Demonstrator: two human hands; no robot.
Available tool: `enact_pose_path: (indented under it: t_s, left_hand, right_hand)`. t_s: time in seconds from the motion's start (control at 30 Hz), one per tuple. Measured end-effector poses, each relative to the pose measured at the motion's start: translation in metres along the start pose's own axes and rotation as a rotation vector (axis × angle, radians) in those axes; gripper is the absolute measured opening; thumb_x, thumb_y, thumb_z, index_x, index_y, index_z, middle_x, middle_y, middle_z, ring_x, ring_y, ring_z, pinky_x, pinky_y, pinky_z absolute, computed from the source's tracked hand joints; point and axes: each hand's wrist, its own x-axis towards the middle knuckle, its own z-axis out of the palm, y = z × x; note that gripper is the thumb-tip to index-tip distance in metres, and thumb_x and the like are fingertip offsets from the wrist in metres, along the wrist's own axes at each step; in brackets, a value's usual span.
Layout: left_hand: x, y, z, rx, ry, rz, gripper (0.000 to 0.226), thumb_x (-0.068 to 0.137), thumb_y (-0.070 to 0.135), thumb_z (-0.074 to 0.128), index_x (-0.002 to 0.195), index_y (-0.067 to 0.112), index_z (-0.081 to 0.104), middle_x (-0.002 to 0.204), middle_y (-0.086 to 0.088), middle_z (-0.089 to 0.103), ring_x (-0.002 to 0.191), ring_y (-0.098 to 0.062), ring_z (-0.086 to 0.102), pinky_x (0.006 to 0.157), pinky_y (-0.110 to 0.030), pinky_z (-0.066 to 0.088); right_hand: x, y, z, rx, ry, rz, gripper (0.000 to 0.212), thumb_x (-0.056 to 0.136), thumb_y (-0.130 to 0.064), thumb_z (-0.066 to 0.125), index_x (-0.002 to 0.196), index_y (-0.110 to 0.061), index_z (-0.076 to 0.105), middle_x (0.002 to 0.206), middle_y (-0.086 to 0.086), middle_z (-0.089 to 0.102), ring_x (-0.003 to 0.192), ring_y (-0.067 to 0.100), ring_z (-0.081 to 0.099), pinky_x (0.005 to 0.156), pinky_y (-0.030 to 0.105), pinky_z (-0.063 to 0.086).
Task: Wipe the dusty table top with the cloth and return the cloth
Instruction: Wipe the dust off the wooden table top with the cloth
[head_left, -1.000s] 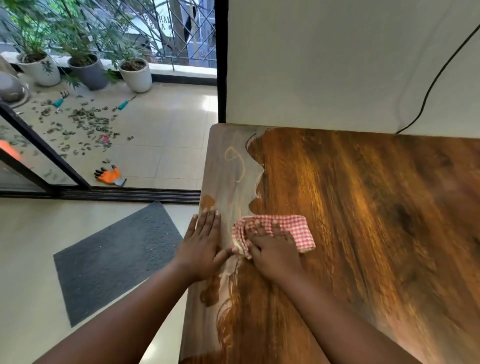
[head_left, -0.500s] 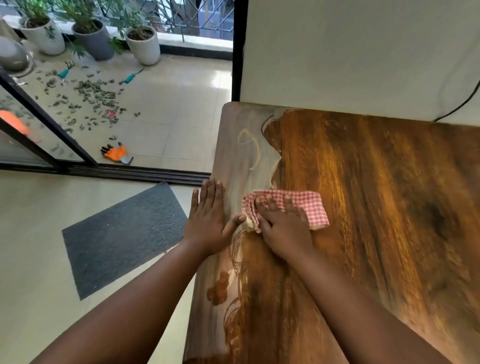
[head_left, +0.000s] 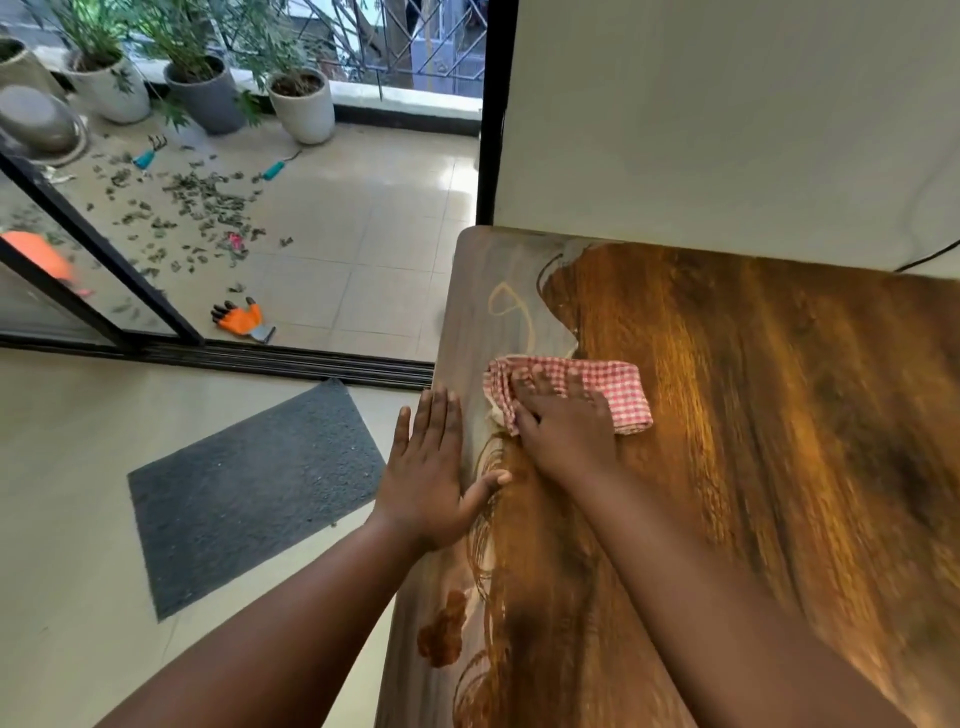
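Note:
A folded red-and-white checked cloth (head_left: 621, 392) lies on the wooden table top (head_left: 753, 415), near its left side. My right hand (head_left: 563, 431) presses flat on the cloth, fingers spread over its left half. My left hand (head_left: 428, 473) rests flat and open on the table's left edge, thumb pointing toward the cloth. A pale dusty strip (head_left: 483, 312) runs along the left edge of the table. The wood to the right of it is dark and shiny.
A cream wall (head_left: 727, 114) stands against the table's far edge. A grey doormat (head_left: 249, 483) lies on the floor to the left. Beyond the sliding door track lie an orange glove (head_left: 241, 318), scattered leaves and several potted plants (head_left: 301, 104).
My right hand has pushed the cloth a little farther away along the dusty strip. My left hand has stayed flat at the table edge. The camera view has shifted slightly.

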Motion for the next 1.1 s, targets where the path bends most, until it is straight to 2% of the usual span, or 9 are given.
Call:
enact_pose_path:
  t_s: [0.13, 0.2, 0.3, 0.47, 0.7, 0.8, 0.93, 1.0, 1.1]
  left_hand:
    - [0.001, -0.001, 0.0, 0.033, -0.01, 0.004, 0.095, 0.077, 0.081, -0.011, 0.143, 0.015, -0.03, 0.156, -0.01, -0.027, 0.14, -0.017, -0.034, 0.114, -0.039, -0.024]
    - [0.002, -0.001, 0.001, 0.043, -0.015, -0.002, 0.099, 0.077, 0.083, -0.009, 0.145, 0.013, -0.027, 0.155, -0.009, -0.029, 0.139, -0.016, -0.035, 0.113, -0.039, -0.025]
    - [0.002, -0.002, 0.004, 0.031, 0.0, -0.007, 0.1, 0.079, 0.083, -0.006, 0.147, 0.012, -0.023, 0.156, -0.008, -0.027, 0.14, -0.015, -0.034, 0.111, -0.038, -0.028]
    - [0.003, -0.005, 0.006, 0.01, 0.015, -0.007, 0.098, 0.081, 0.082, -0.003, 0.149, 0.013, -0.02, 0.157, -0.006, -0.025, 0.142, -0.014, -0.03, 0.115, -0.04, -0.022]
    - [0.003, -0.004, 0.006, 0.013, 0.017, 0.003, 0.096, 0.084, 0.08, 0.0, 0.15, 0.012, -0.016, 0.158, -0.006, -0.022, 0.144, -0.016, -0.026, 0.115, -0.04, -0.021]
    - [0.003, -0.005, 0.008, 0.001, 0.019, -0.001, 0.095, 0.086, 0.079, 0.005, 0.151, 0.011, -0.014, 0.159, -0.006, -0.02, 0.145, -0.016, -0.023, 0.115, -0.041, -0.02]
    - [0.003, -0.006, 0.008, 0.006, 0.019, -0.004, 0.095, 0.086, 0.08, 0.004, 0.15, 0.014, -0.018, 0.158, -0.005, -0.023, 0.144, -0.015, -0.025, 0.114, -0.04, -0.022]
    - [0.003, -0.005, 0.006, 0.0, 0.02, -0.003, 0.095, 0.086, 0.079, 0.005, 0.15, 0.013, -0.016, 0.159, -0.005, -0.022, 0.144, -0.014, -0.025, 0.115, -0.04, -0.021]
    - [0.003, -0.004, 0.005, 0.016, 0.016, -0.005, 0.094, 0.085, 0.08, 0.003, 0.149, 0.015, -0.02, 0.157, -0.003, -0.026, 0.143, -0.013, -0.028, 0.114, -0.039, -0.023]
  right_hand:
    - [-0.044, 0.007, 0.017, -0.005, -0.033, -0.187, 0.047, 0.097, -0.052, 0.018, 0.143, -0.05, 0.012, 0.152, -0.02, 0.007, 0.145, 0.019, 0.004, 0.113, 0.04, -0.003]
    - [-0.06, 0.027, 0.015, -0.033, -0.047, -0.226, 0.048, 0.094, -0.055, 0.015, 0.141, -0.055, 0.01, 0.149, -0.023, 0.01, 0.145, 0.016, 0.01, 0.113, 0.037, 0.0]
    - [-0.028, 0.046, 0.002, -0.029, -0.013, -0.155, 0.046, 0.095, -0.051, 0.021, 0.141, -0.053, 0.019, 0.151, -0.019, 0.024, 0.144, 0.017, 0.017, 0.113, 0.04, 0.008]
    - [0.059, 0.017, -0.008, 0.01, 0.042, 0.004, 0.045, 0.099, -0.043, 0.028, 0.144, -0.044, 0.027, 0.156, -0.012, 0.022, 0.145, 0.024, 0.012, 0.113, 0.046, 0.005]
    - [0.013, 0.061, -0.001, -0.024, -0.02, -0.162, 0.042, 0.096, -0.053, 0.022, 0.138, -0.056, 0.02, 0.145, -0.028, 0.011, 0.144, 0.013, 0.011, 0.113, 0.038, 0.006]
    - [0.053, 0.069, -0.016, -0.021, 0.019, -0.086, 0.042, 0.098, -0.047, 0.027, 0.14, -0.05, 0.027, 0.152, -0.02, 0.02, 0.144, 0.016, 0.014, 0.113, 0.042, 0.01]
    - [0.116, 0.032, -0.029, -0.023, 0.009, 0.0, 0.045, 0.1, -0.043, 0.025, 0.145, -0.041, 0.026, 0.157, -0.009, 0.02, 0.145, 0.026, 0.012, 0.115, 0.048, 0.007]
    - [0.112, 0.02, -0.025, -0.009, 0.005, -0.032, 0.046, 0.1, -0.042, 0.025, 0.146, -0.04, 0.026, 0.157, -0.008, 0.02, 0.145, 0.028, 0.011, 0.115, 0.049, 0.005]
    - [0.07, 0.031, -0.011, 0.001, -0.006, -0.213, 0.045, 0.1, -0.045, 0.025, 0.144, -0.046, 0.023, 0.155, -0.013, 0.019, 0.145, 0.022, 0.011, 0.115, 0.044, 0.004]
